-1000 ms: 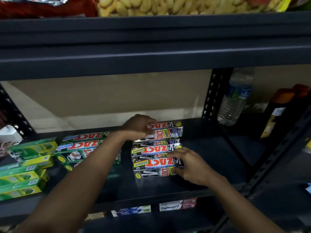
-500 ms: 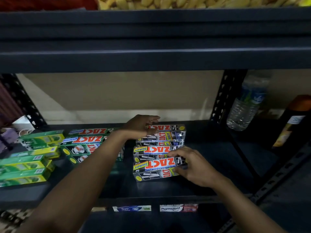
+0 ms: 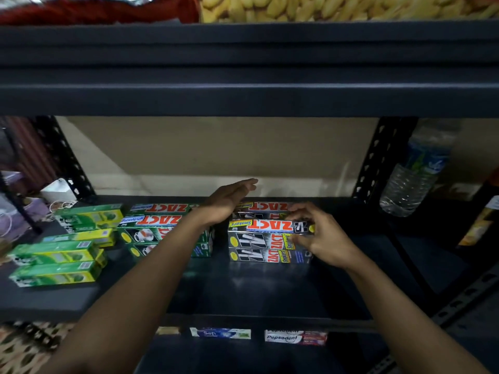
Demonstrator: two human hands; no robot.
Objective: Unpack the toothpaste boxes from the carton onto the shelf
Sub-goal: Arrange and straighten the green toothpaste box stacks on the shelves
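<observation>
A stack of silver-and-black ZACT Smokers toothpaste boxes [image 3: 266,240] stands in the middle of the dark shelf [image 3: 256,290]. My right hand [image 3: 321,236] grips the right end of the top front box, fingers curled round it. With its fingers straight, my left hand [image 3: 229,199] is raised at the stack's back left corner, over the rear boxes. Green ZACT Whitening boxes [image 3: 159,228] lie stacked just left of my left forearm. No carton is in view.
Green-and-yellow toothpaste boxes [image 3: 56,263] lie at the shelf's left end. A water bottle [image 3: 415,171] stands beyond the right upright [image 3: 378,157]. A low upper shelf [image 3: 248,68] holds snack bags. More toothpaste boxes [image 3: 295,337] sit on the shelf below.
My left hand has lifted off the rear boxes and straightened its fingers. My right hand has moved up from the front lower box to the top front box's right end.
</observation>
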